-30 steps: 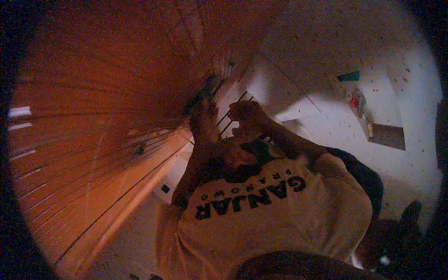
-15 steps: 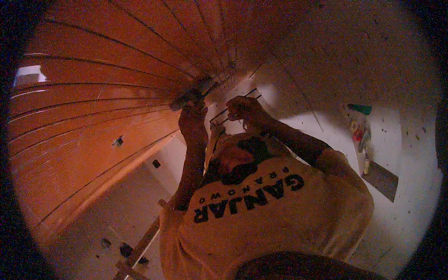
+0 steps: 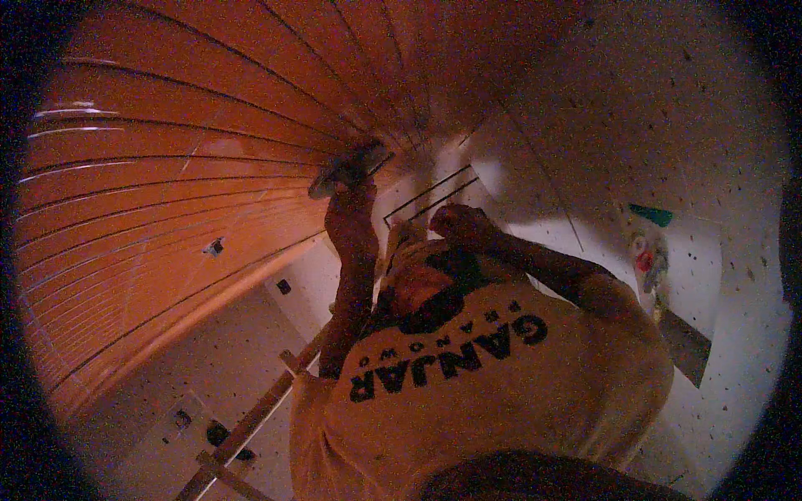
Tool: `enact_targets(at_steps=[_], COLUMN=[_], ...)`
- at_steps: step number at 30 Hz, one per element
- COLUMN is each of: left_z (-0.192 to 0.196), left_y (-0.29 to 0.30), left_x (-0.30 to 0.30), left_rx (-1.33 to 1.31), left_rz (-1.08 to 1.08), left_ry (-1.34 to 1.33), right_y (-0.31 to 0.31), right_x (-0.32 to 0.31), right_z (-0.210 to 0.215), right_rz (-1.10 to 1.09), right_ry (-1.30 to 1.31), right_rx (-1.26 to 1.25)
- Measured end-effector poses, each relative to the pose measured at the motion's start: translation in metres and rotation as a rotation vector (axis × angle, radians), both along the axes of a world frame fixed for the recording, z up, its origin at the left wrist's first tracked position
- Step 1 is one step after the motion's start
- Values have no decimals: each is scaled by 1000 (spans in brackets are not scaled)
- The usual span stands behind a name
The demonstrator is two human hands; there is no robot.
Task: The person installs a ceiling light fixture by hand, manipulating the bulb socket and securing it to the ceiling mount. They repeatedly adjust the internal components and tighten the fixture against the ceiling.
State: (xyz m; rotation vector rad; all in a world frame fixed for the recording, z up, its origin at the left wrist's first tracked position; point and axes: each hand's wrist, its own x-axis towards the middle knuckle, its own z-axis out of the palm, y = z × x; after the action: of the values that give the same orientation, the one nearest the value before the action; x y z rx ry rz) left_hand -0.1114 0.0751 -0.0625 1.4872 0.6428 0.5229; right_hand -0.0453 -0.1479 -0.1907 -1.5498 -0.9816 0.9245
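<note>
Dark flat tool (image 3: 341, 172): just beyond our left hand, at its fingertips and partly over them; long side slanting up to the right. Up at the orange panelling; can't tell if its whole face touches.
Left hand (image 3: 352, 215): closed around the tool, arm stretched out. Individual fingers lost in the dark.
Right hand (image 3: 464, 225): right of the left hand and nearer our chest, fingers curled in, clear of the tool. Can't tell if it holds anything.
Dark strips (image 3: 428, 192): two, roughly parallel, between and just past our hands, on a pale area.
Orange panelling (image 3: 225, 159): fills everything left of and beyond the left hand; dark grooves fanning out, pale glare at the far left.
Small fitting (image 3: 215, 246): on the panelling, left of the left hand and a bit nearer us; kind unclear.
Shirt (image 3: 501, 392): ours, light, dark print, nearer us than both hands.
Wooden frame (image 3: 251, 422): left of our body, nearer us than the left hand, crosspieces on it; dark object (image 3: 218, 432) beside it.
Pale surface (image 3: 748, 342): well right of the right hand, dark specks all over.
Items there: green piece (image 3: 650, 215), red thing (image 3: 643, 261), grey-brown flat piece (image 3: 687, 349), in a rough line coming toward us.
Light: dim, grainy.
</note>
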Motion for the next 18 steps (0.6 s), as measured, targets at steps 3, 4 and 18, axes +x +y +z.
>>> enact_targets(at_steps=[3, 4, 18], left_z=[-11, -16, -7], left_y=[5, 6, -29], left_x=[-7, -8, 7], left_rx=[280, 349, 791], left_rz=[-124, -154, -181], left_ry=[145, 174, 362], right_y=[-7, -11, -70], right_x=[15, 19, 63], right_z=[46, 51, 73], right_rz=[195, 214, 375], right_ry=[-785, -832, 130], right_rx=[-101, -95, -453])
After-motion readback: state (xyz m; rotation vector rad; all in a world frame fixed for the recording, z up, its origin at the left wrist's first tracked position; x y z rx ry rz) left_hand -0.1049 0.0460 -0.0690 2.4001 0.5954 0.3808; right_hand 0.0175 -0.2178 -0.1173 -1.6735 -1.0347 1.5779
